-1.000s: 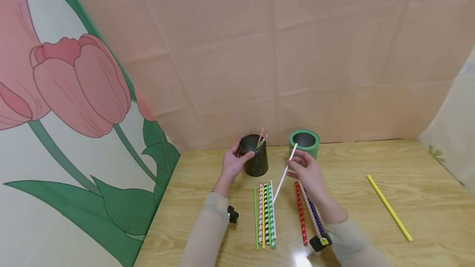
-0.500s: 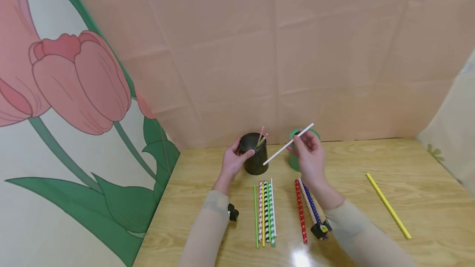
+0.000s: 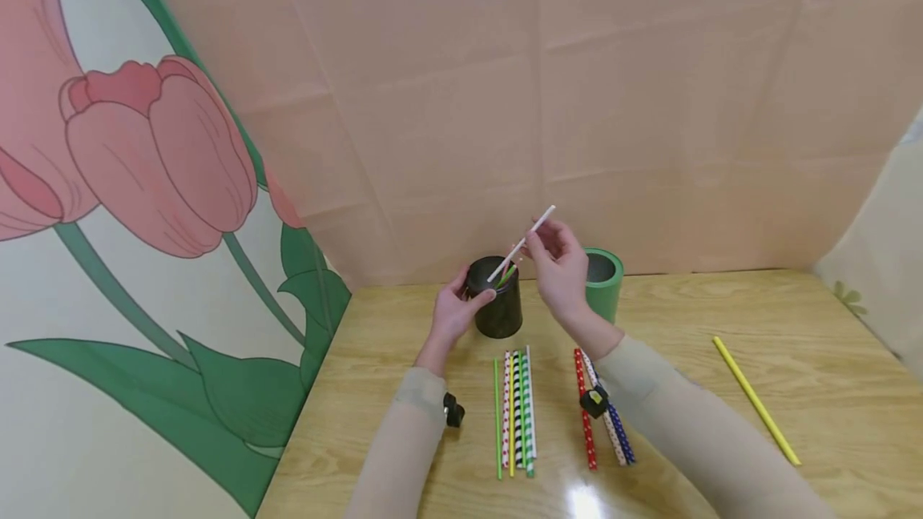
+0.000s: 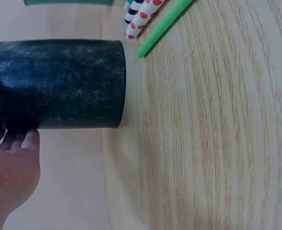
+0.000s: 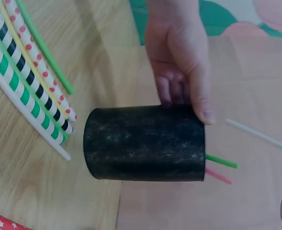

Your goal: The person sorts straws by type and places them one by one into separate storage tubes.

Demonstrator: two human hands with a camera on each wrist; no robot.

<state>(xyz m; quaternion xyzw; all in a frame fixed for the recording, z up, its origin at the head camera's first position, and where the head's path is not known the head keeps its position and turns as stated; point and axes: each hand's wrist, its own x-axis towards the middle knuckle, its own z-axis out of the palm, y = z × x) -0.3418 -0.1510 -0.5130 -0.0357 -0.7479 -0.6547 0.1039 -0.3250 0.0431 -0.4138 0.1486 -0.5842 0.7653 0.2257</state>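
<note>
My left hand (image 3: 456, 315) grips a black cylindrical cup (image 3: 499, 316) near its rim, thumb at the near edge and fingers round the far side. Out of the cup's mouth stick a green straw (image 5: 222, 161) and a pink straw (image 5: 218, 175). With my right hand (image 3: 566, 275) I pinch a thin white straw (image 5: 258, 135) between thumb and fingers, to the right of the cup. It slants down to the left, and its lower end overlaps the cup's mouth in the head view. In the right wrist view that end shows a little beyond the rim.
A green cup (image 3: 604, 299) stands to the right, partly behind my right hand. Several straws lie side by side in front, including a light green straw (image 3: 497, 423). Under my right forearm lie a red straw (image 3: 590, 451) and patterned ones. A yellow straw (image 3: 755, 399) lies far right.
My right hand has lifted the white straw off the table beside the row and carried it up and left to the black cup's mouth. My left hand has stayed on the cup.
</note>
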